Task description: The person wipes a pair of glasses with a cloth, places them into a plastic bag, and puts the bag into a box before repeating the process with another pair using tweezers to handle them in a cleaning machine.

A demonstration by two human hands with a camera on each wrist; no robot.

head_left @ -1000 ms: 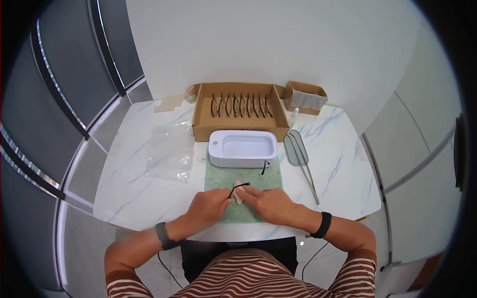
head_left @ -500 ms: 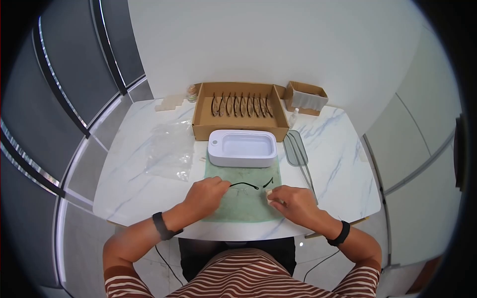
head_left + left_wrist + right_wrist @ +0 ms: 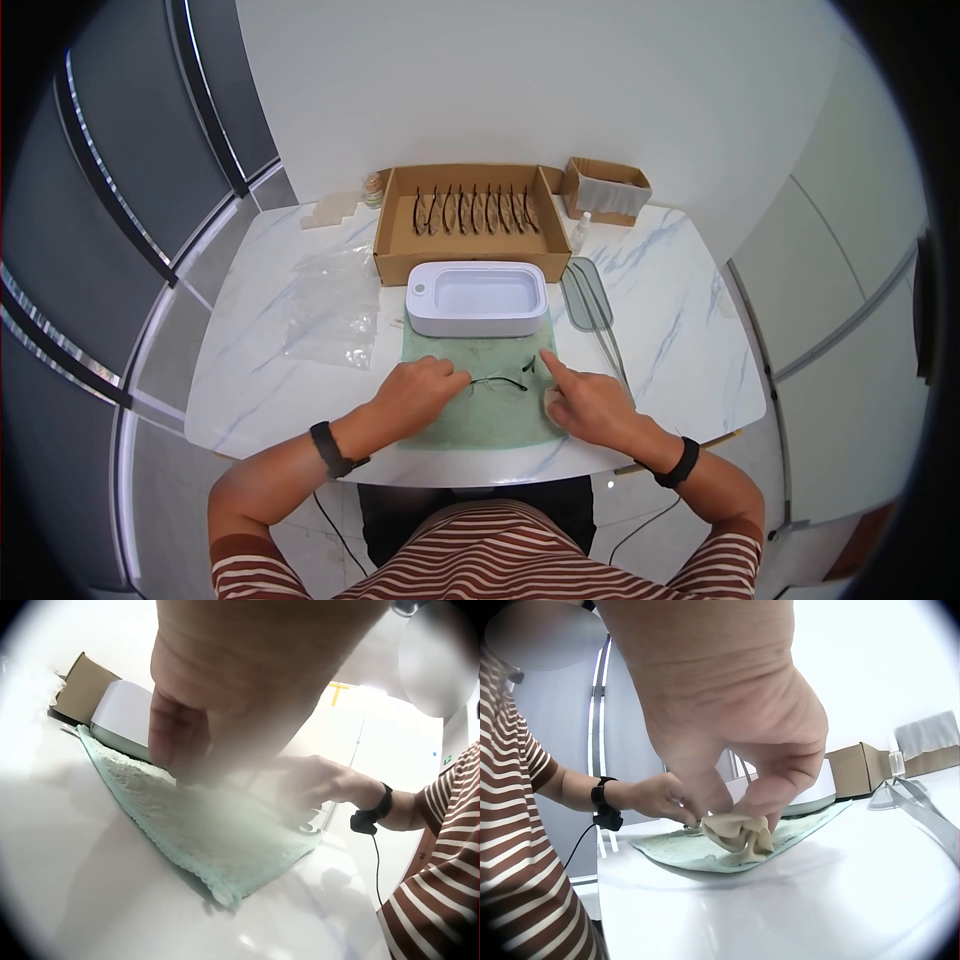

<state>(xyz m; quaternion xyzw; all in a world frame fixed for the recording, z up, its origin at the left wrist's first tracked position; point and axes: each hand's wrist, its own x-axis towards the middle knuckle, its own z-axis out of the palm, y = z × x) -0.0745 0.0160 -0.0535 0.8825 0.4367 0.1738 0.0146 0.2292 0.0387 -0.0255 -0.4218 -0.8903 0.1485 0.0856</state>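
Observation:
A pair of thin dark glasses (image 3: 524,387) is above the green cloth (image 3: 470,425), its near end in the curled fingers of my left hand (image 3: 422,392). My right hand (image 3: 592,405) is just right of the glasses, index finger extended beside their far dark temple (image 3: 529,364); whether it touches is unclear. Crumpled beige cloth (image 3: 739,832) is pinched below the right fingers in the right wrist view. The left wrist view shows the left hand (image 3: 225,697) large and blurred, hiding what it grips.
Beyond the green cloth stand a white basin (image 3: 475,318) and a cardboard box (image 3: 470,262) with several dark curved pieces. Clear plastic bags (image 3: 330,310) lie left. To the right are grey tongs (image 3: 588,300), a small bottle (image 3: 581,232) and a smaller box (image 3: 607,190).
The right hand has moved right with the beige cloth, away from the left hand, and its index finger now extends. The glasses have turned in the left hand's grip.

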